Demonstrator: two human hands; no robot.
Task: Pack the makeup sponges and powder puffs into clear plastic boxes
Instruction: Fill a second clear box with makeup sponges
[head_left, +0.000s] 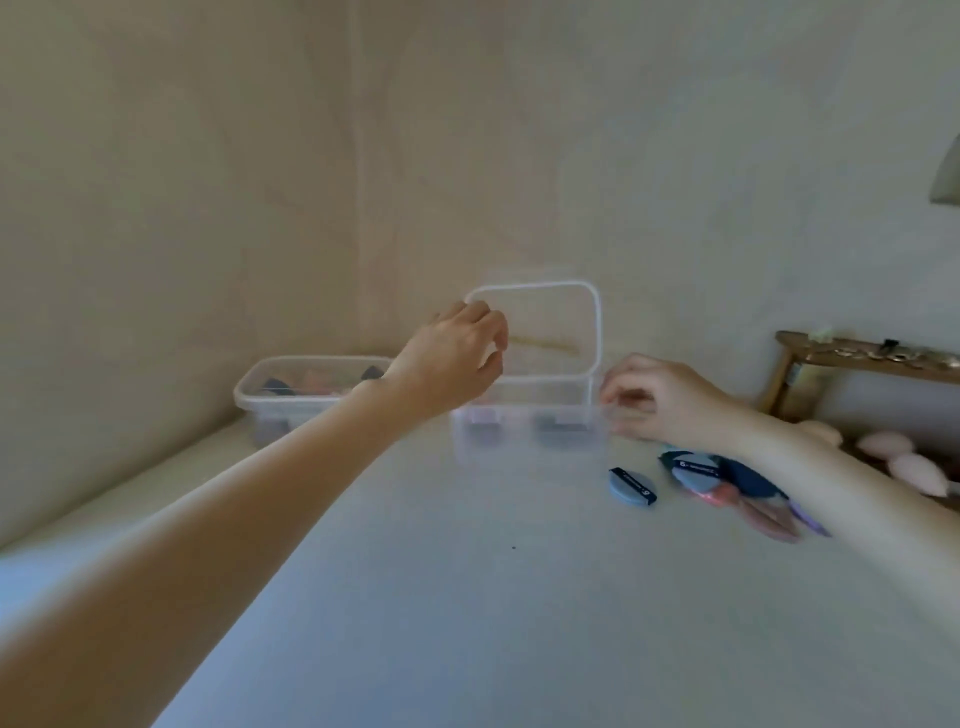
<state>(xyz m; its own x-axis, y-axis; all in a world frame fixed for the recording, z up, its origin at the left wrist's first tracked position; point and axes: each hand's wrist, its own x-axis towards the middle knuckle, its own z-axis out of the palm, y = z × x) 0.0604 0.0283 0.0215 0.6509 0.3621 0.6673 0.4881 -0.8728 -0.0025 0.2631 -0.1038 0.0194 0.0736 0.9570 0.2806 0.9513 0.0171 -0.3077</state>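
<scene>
At the frame centre the left hand (457, 353) pinches the raised lid (540, 332) of the clear plastic box (524, 426) while the right hand (660, 400), fingers curled, grips its right rim, so closing seems next, though powder puffs (631, 486) lie on the counter (467, 597) at right.

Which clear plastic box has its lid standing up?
The middle clear plastic box between both hands; its hinged lid stands upright. The other clear plastic box, farther left, shows no raised lid.
</scene>
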